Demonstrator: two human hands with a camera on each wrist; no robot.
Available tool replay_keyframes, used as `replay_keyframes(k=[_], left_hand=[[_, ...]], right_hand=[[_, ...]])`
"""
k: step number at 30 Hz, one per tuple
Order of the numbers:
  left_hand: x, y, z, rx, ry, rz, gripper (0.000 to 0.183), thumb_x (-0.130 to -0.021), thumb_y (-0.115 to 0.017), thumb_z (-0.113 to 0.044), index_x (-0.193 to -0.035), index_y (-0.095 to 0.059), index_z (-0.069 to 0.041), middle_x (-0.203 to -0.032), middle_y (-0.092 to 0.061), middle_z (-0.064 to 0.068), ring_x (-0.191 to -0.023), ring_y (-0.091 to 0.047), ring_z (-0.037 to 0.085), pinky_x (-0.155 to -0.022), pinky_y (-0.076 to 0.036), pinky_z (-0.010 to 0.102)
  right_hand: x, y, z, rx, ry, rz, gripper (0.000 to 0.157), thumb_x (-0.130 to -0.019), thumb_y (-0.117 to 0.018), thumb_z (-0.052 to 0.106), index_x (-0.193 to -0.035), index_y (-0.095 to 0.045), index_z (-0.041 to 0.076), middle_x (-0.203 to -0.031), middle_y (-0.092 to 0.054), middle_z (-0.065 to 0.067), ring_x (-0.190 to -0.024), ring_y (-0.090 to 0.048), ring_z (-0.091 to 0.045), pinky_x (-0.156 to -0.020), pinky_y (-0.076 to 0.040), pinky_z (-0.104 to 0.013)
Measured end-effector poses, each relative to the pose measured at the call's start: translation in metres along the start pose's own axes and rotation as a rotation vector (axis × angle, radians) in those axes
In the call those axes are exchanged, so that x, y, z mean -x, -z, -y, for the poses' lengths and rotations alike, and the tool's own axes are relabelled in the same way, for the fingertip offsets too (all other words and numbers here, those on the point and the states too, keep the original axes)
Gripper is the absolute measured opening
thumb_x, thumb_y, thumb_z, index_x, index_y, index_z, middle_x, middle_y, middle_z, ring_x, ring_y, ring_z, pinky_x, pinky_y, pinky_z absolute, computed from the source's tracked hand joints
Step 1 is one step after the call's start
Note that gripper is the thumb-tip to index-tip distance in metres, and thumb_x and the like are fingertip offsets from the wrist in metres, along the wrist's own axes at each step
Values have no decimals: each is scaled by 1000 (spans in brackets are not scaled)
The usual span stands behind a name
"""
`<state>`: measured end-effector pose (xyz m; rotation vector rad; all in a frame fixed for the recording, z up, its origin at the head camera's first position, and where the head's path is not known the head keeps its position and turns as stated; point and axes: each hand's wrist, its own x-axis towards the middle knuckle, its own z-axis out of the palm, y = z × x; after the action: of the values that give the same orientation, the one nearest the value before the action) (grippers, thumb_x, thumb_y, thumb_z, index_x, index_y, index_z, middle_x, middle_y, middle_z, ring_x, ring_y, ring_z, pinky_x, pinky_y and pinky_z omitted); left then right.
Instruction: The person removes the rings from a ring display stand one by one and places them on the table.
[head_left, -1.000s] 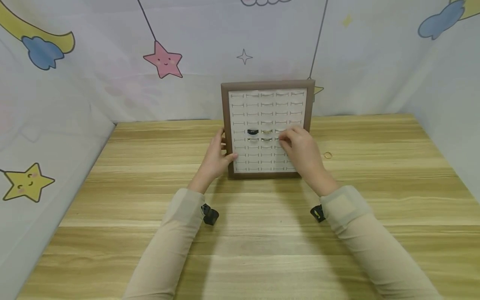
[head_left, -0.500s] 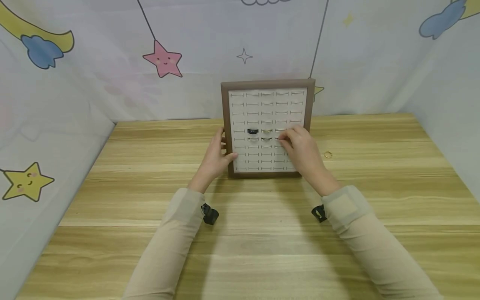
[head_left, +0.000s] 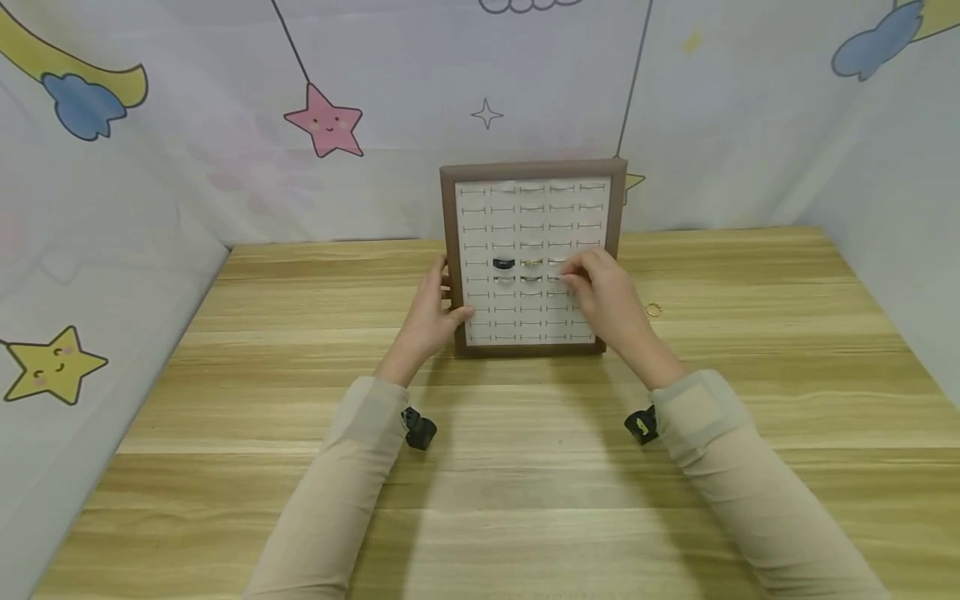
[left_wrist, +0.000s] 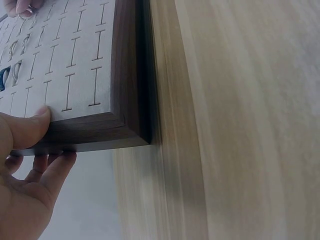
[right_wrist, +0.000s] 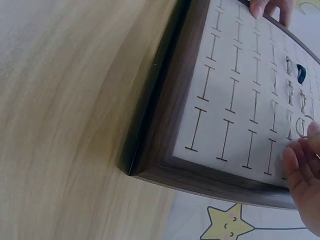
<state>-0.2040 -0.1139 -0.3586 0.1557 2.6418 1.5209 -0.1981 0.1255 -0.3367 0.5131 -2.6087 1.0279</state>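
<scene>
A brown-framed ring display board (head_left: pixel 534 325) with rows of slots in its white face stands on the table, leaning slightly back. My left hand (head_left: pixel 431 312) grips its left edge, thumb on the front and fingers behind. In the board sit a black ring (head_left: pixel 504 263), a gold ring (head_left: pixel 532 262) and a couple of silvery ones below them. At the right of these, my right hand (head_left: pixel 609 302) pinches a thin silver ring (right_wrist: pixel 304 126) between thumb and forefinger, right at the slotted face. The fingers partly cover it.
On the wood-grain table (head_left: pixel 525 500), a gold ring (head_left: pixel 654 309) lies to the right of the board. Behind hangs a white backdrop (head_left: pixel 405 192) printed with stars, close to the board's back.
The right hand shifts very slightly at the same slots, its wrist drawing a little to the right. The left hand keeps its grip on the frame.
</scene>
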Motion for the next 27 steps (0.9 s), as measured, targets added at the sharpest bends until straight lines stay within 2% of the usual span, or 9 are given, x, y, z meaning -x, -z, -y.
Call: replay_keyframes(k=[3, 6, 9, 12, 16, 20, 22, 27], left_hand=[[1, 0, 0, -2, 4, 1, 82, -89, -62, 1, -153, -11, -11, -137, -37, 19, -123, -45, 33, -102, -50, 43], [1, 0, -1, 1, 9, 1, 83, -90, -62, 1, -153, -10, -11, -138, -37, 19, -123, -44, 33, -102, -50, 43], [1, 0, -1, 4, 13, 1, 83, -90, -61, 1, -153, -10, -11, -138, -37, 19, -124, -44, 33, -103, -49, 43], [1, 0, -2, 6, 15, 1, 83, -90, -61, 1, -154, -10, -10, -138, -37, 19, -123, -44, 33, -103, -49, 43], [1, 0, -3, 8, 10, 1, 82, -90, -61, 1, -153, -10, -10, -138, -37, 19, -123, -44, 33, -103, -49, 43], [2, 0, -3, 12, 9, 2, 82, -90, -61, 2, -153, -10, -10, -137, -37, 19, -123, -44, 33, -103, -49, 43], [2, 0, -3, 13, 7, 1, 82, -89, -61, 2, -153, -11, -10, -137, -37, 20, -123, -45, 33, -103, -49, 43], [1, 0, -3, 15, 1, -2, 81, -89, -61, 2, -153, -12, -9, -136, -38, 20, -122, -45, 33, -103, -49, 43]], right_hand=[[-2, 3, -1, -63, -39, -18, 13, -94, -57, 5, -99, -58, -7, -101, -61, -21, -91, -57, -30, -82, -51, -40], [-3, 8, -2, -130, -91, -32, 15, -95, -56, 7, -100, -58, -6, -100, -63, -21, -90, -57, -28, -78, -49, -31], [-4, 15, -3, -190, -150, -46, 18, -96, -56, 12, -102, -58, -4, -100, -65, -20, -87, -58, -19, -73, -47, -16], [-5, 21, -6, -245, -194, -86, 21, -96, -57, 15, -104, -61, -4, -98, -66, -18, -81, -58, -6, -68, -48, -8], [-6, 29, -12, -351, -232, -158, 24, -94, -60, 14, -107, -65, -5, -90, -66, -1, -73, -59, 7, -70, -54, -9], [-6, 38, -19, -499, -284, -207, 26, -93, -61, 12, -111, -63, -7, -85, -62, 18, -72, -62, 7, -72, -55, -9], [-6, 42, -23, -587, -316, -226, 26, -93, -62, 12, -111, -63, -7, -84, -64, 17, -73, -64, 5, -72, -56, -10], [-3, 51, -33, -824, -393, -262, 15, -91, -63, 7, -103, -64, 0, -88, -64, 5, -75, -66, -1, -75, -56, -10]])
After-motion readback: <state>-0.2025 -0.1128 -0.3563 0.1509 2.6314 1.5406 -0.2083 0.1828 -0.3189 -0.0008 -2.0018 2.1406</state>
